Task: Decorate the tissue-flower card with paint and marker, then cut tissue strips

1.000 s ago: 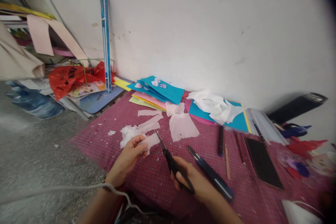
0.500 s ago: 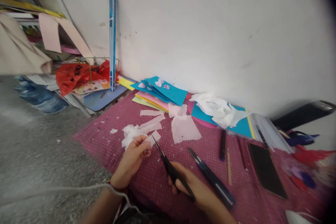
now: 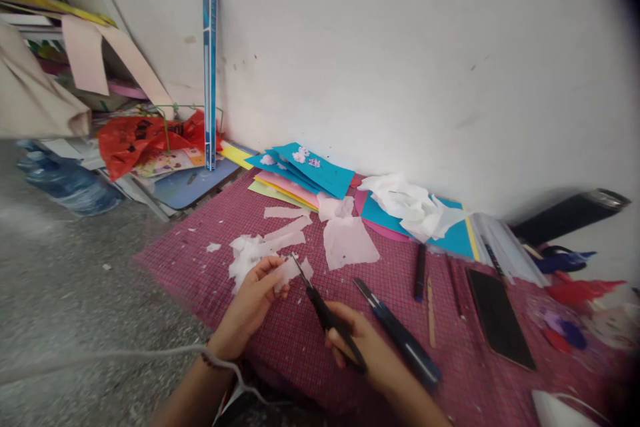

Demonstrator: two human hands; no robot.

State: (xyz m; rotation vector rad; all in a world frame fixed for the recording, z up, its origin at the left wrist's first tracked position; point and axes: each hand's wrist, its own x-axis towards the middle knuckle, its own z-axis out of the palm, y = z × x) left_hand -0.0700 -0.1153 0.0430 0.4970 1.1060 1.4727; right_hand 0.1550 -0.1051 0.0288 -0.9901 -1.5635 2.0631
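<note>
Between the fingertips of my left hand (image 3: 263, 293) is a small pale pink piece of tissue paper (image 3: 287, 271), its free end reaching right. My right hand (image 3: 353, 337) is closed around the black handles of a pair of scissors (image 3: 320, 307). Their blades point up and left, and the tip lies at the paper's edge. Whether the blades are apart is hard to tell. White tissue scraps (image 3: 243, 257) are heaped just beyond my left hand, with pale pink strips (image 3: 286, 230) beside them. A larger pink tissue sheet (image 3: 350, 243) lies further right.
A utility knife (image 3: 400, 337) lies right of my right hand. Beyond it are a dark marker (image 3: 419, 273), a wooden stick (image 3: 431, 313) and a phone (image 3: 500, 319). Blue paper sheets (image 3: 325, 170) and crumpled white tissue (image 3: 410, 203) lie along the wall. A cable (image 3: 150, 352) crosses my left wrist.
The scissors' tip has shifted slightly up against the held paper, and the paper's free end now spreads out on both sides of the blades. The whole view has moved a little.
</note>
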